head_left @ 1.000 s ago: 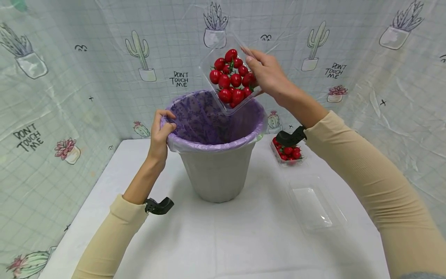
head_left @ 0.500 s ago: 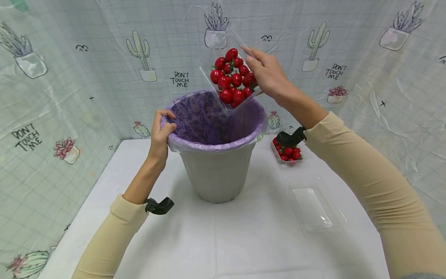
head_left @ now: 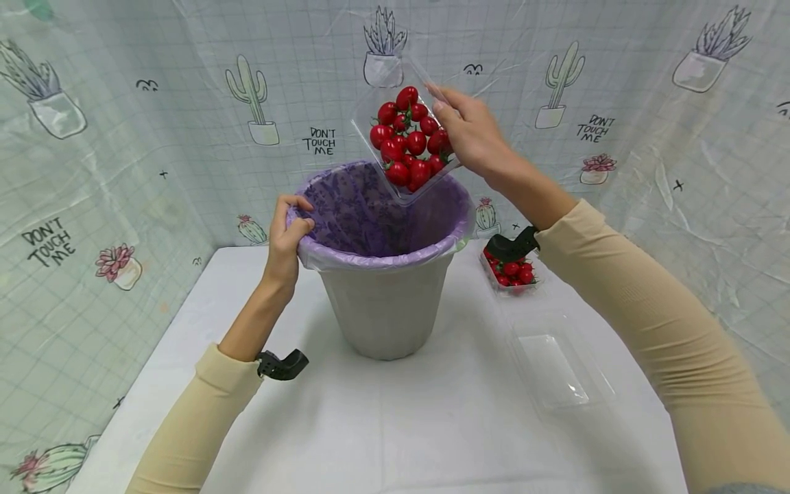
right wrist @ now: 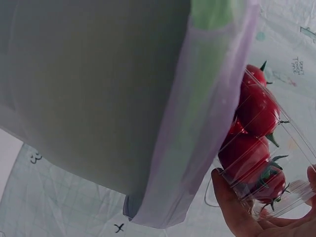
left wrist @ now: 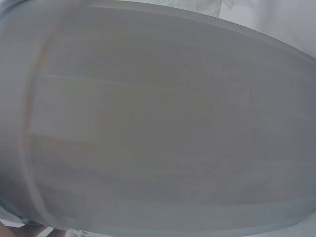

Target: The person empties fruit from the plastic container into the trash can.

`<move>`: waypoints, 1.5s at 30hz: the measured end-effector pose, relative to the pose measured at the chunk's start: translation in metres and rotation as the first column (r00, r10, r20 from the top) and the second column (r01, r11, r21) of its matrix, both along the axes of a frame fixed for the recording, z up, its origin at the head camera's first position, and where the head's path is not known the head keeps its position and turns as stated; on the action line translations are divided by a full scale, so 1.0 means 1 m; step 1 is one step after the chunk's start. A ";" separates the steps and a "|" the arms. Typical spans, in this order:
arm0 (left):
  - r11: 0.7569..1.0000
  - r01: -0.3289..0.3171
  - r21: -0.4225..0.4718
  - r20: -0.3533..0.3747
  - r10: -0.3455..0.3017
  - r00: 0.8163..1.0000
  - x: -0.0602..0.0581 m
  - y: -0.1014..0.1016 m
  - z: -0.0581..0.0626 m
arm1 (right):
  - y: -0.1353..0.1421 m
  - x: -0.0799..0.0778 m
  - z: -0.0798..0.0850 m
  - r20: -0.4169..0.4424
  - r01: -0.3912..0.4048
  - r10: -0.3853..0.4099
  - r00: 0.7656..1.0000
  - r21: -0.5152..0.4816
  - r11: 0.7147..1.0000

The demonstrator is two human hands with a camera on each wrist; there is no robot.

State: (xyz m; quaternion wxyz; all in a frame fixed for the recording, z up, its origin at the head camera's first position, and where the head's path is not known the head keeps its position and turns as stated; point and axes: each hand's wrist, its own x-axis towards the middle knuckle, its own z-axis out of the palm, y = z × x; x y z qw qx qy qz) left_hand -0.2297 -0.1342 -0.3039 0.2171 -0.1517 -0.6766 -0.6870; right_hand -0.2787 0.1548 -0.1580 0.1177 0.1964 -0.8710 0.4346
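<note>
In the head view, a grey trash can [head_left: 384,309] lined with a purple bag [head_left: 364,206] stands upright on the table. My left hand [head_left: 284,243] grips its left rim, with the thumb and fingers over the bag's edge. Above the can's right rear rim, my right hand [head_left: 474,134] holds a clear plastic box [head_left: 404,199] tilted, gripped along its right side. Several red cherry tomatoes [head_left: 416,143] lie inside it. The right wrist view shows the thumb and fingers on the box beside the tomatoes [right wrist: 244,157]. Only the can's wall [left wrist: 168,118] fills most of the left wrist view.
A second clear box of cherry tomatoes [head_left: 511,271] sits on the white table [head_left: 345,425] right of the can, partly hidden by the right wrist's camera. In front of it lies a clear plastic tray or lid [head_left: 558,367]. A cactus-printed sheet [head_left: 191,137] hangs around the table.
The tilted box in my right hand has shifted slightly left, and some tomatoes in it have moved a little toward its lower left. My left hand and the can have stayed in place.
</note>
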 end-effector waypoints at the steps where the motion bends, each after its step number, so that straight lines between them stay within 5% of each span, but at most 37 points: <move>1: 1.000 0.001 -0.002 0.001 -0.001 1.000 0.000 0.000 0.000 | 0.000 0.000 0.000 -0.001 0.000 0.000 1.000 0.003 1.000; 45: 1.000 0.000 0.002 -0.007 0.000 1.000 0.001 0.000 0.001 | 0.001 0.002 0.001 -0.036 0.000 0.001 0.999 0.006 1.000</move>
